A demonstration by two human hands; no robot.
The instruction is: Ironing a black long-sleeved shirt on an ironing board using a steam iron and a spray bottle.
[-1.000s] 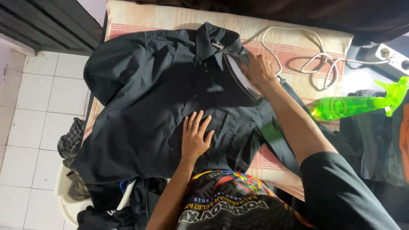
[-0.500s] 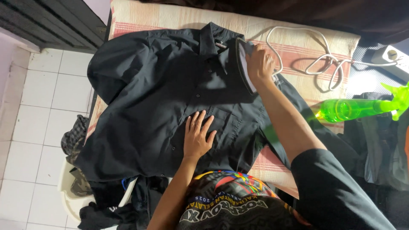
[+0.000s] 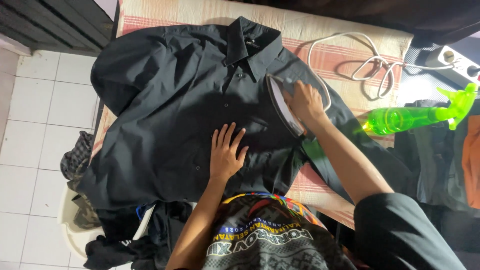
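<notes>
Gripping the clothes iron (image 3: pixel 284 105) by its handle, my right hand (image 3: pixel 304 101) is curled tight around it, its soleplate on the black shirt (image 3: pixel 190 105) just right of the button placket. My left hand (image 3: pixel 226 154) lies flat, fingers spread, pressing the shirt front at about seven o'clock from the iron, near it but apart. The shirt is spread over the striped ironing board (image 3: pixel 345 55), collar at twelve o'clock. A green spray bottle (image 3: pixel 410 118) lies at three o'clock, the white cord (image 3: pixel 365 65) looped at one o'clock.
</notes>
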